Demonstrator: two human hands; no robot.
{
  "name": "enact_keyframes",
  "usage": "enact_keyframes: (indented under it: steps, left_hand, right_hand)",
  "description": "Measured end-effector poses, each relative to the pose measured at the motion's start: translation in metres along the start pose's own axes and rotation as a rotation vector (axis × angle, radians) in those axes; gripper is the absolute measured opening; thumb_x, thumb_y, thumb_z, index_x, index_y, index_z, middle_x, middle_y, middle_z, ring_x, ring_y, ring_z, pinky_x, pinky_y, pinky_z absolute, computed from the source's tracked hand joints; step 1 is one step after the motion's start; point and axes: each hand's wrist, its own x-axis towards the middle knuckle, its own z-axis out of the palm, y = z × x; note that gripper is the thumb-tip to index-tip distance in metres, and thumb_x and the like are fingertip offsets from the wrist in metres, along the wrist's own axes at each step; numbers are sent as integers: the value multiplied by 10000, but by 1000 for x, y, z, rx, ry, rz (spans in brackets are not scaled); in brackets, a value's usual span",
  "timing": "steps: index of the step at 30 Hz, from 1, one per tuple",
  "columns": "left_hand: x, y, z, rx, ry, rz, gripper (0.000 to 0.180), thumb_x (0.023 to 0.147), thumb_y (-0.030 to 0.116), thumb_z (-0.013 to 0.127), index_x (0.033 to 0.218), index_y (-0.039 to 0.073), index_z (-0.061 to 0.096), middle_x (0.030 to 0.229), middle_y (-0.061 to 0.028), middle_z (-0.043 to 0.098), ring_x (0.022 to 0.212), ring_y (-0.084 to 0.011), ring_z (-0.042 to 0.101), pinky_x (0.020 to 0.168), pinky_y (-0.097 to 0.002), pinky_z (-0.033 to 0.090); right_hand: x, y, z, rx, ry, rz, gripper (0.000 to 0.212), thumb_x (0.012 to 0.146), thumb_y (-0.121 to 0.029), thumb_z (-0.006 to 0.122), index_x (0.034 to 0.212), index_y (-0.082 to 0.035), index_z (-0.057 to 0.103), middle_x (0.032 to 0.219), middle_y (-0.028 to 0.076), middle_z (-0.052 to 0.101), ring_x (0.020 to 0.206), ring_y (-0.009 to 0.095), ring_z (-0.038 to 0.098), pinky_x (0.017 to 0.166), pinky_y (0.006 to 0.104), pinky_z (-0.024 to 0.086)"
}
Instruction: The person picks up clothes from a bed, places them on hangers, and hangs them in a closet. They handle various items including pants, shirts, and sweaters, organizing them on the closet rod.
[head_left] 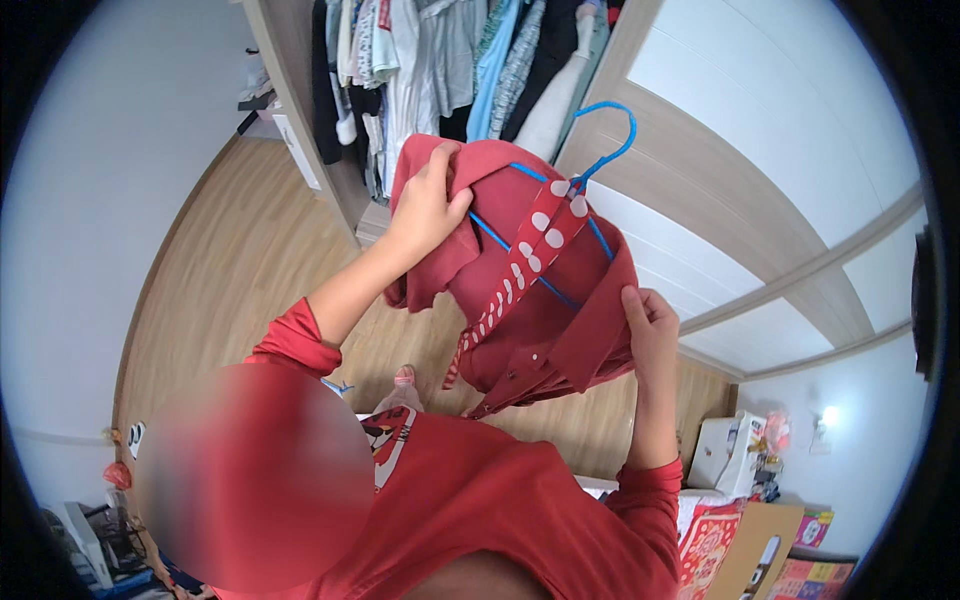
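Observation:
A dark red garment (596, 345) with a collar and buttons spreads between my two hands in front of me. Inside it sits a blue hanger (628, 140), its hook sticking out at the upper right. A red ribbon with white polka dots (532, 243) hangs from the base of the hook and trails down over the garment. My left hand (430, 205) is closed on the cloth at the upper left, thumb over the fabric. On the other side my right hand (652, 325) pinches the garment's right edge.
Ahead stands a wardrobe, its open section packed with hanging clothes (420, 65). A white and wood-toned sliding door (740, 110) covers its right part. Wooden floor (225, 260) lies below. A cardboard box (765, 550) and a white box (722, 450) are at the lower right.

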Motion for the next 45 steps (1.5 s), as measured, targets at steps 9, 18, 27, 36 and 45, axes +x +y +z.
enact_keyframes:
  steps: [9,18,27,36,45]
  left_hand:
    - [10,-33,-35,-67,-6,52,342,721,121,619,1000,-5,465,756,-122,521,718,-286,527,641,-363,417]
    - [85,-117,-81,-157,-508,479,291,744,139,598,1012,47,531,988,-136,507,871,-290,514,731,-330,422]
    - [83,-133,-60,-445,-580,276,157,741,121,599,873,43,565,780,-107,552,732,-272,548,655,-317,426]
    - [126,-143,-23,-475,-647,266,149,769,160,566,872,53,584,817,-74,567,752,-239,561,691,-303,422]
    - [195,-203,24,-369,-567,416,122,729,142,610,828,77,582,772,-60,570,726,-245,533,676,-315,379]
  right_hand:
    - [15,-6,68,78,-30,22,164,838,-148,553,798,8,586,628,-44,524,542,9,401,492,159,317]
    - [24,-40,128,-96,-42,-39,116,811,-92,579,750,7,585,640,-40,535,565,12,421,517,159,331]
    - [39,-76,138,-671,-165,-422,441,706,-108,671,1092,-30,472,770,60,564,642,151,547,608,254,433]
    - [112,-46,149,-683,-302,-143,190,746,-154,639,856,-13,575,611,121,545,486,195,502,490,294,428]
    - [157,-13,128,199,-596,178,220,802,-61,569,1007,6,528,957,10,563,885,81,496,793,249,397]
